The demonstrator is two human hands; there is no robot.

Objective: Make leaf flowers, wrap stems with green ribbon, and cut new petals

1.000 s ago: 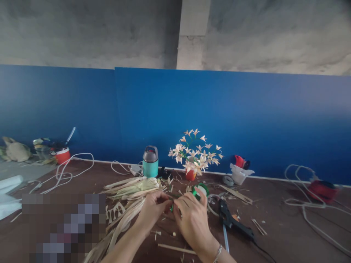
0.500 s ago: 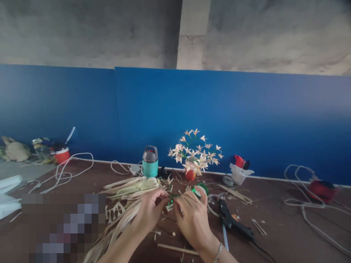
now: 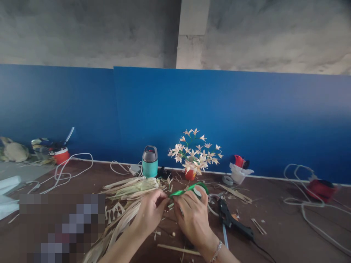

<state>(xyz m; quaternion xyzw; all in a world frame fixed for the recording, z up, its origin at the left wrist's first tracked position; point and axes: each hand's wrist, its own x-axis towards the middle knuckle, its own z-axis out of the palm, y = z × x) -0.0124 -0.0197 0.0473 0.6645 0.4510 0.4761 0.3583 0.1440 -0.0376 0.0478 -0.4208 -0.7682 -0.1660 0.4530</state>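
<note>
My left hand (image 3: 150, 212) and my right hand (image 3: 192, 216) are close together over the brown table, both pinched. Between them stretches a strip of green tape (image 3: 182, 190) that runs from my left fingertips up to a green tape roll (image 3: 202, 189), which my right hand grips. A thin piece is pinched in my left fingers, too small to name. Pale dried leaf strips (image 3: 128, 190) lie just left of my hands.
A black glue gun (image 3: 231, 221) lies right of my right hand. Behind stand a teal jar (image 3: 150, 161), a red pot of pale paper flowers (image 3: 195, 153), a white cup (image 3: 239, 174) and white cables (image 3: 304, 204). A blue wall backs the table.
The green tape has been pulled out into a longer, taut strip between my hands. Both hands stay in nearly the same place.
</note>
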